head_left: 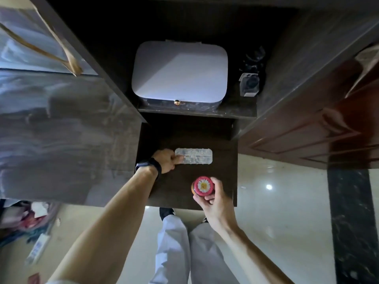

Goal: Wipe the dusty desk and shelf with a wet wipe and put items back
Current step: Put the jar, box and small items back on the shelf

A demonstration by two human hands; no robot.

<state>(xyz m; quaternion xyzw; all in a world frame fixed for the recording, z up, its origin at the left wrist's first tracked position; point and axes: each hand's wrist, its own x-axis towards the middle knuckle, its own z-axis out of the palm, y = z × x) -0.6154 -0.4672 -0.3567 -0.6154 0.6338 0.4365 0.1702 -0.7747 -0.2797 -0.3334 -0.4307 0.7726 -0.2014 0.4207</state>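
A dark wooden desk top (174, 187) juts out below a shelf (196, 112). My left hand (167, 159), with a black band on the wrist, grips the left end of a flat, clear rectangular item (196, 156) that lies on the desk. My right hand (213, 196) holds a small round jar with a pink lid and a daisy on it (203, 185) just above the desk's front right part. On the shelf stands a white rounded box with a gold knob (179, 70).
Beside the white box on the shelf stand dark glass items (251, 78). A dark cabinet wall (61, 130) rises at the left, a brown door (307, 130) at the right. Below are shiny floor tiles (276, 212) and clutter on the floor (34, 232) at the left.
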